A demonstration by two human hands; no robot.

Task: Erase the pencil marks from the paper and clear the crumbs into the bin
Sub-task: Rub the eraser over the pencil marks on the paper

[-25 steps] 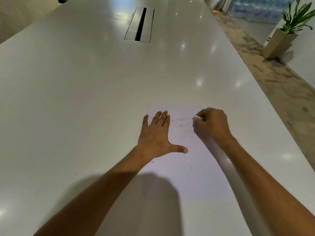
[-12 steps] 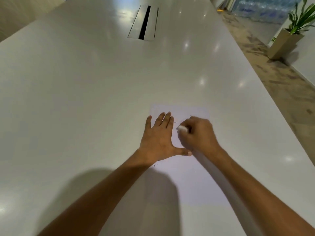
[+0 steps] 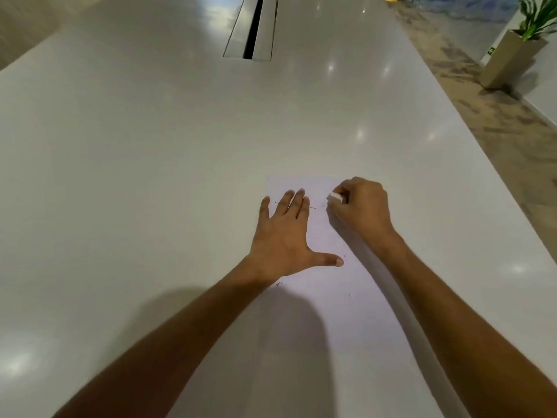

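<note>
A white sheet of paper [image 3: 337, 297] lies on the white table [image 3: 150, 176] in front of me. My left hand [image 3: 286, 236] presses flat on the paper's left edge, fingers straight and thumb spread. My right hand [image 3: 361, 209] grips a small white eraser [image 3: 334, 197] whose tip touches the upper part of the sheet. A faint pencil mark [image 3: 313, 208] remains between the two hands. A few dark crumbs [image 3: 278, 284] lie scattered on the paper. No bin is in view.
A metal cable slot [image 3: 251, 28] is set into the table far ahead. The table's right edge runs diagonally; beyond it is patterned floor with a potted plant [image 3: 512, 52] at the top right.
My right hand swept the eraser left toward my left hand, then back right and up the sheet. My left hand stayed pressed on the paper.
</note>
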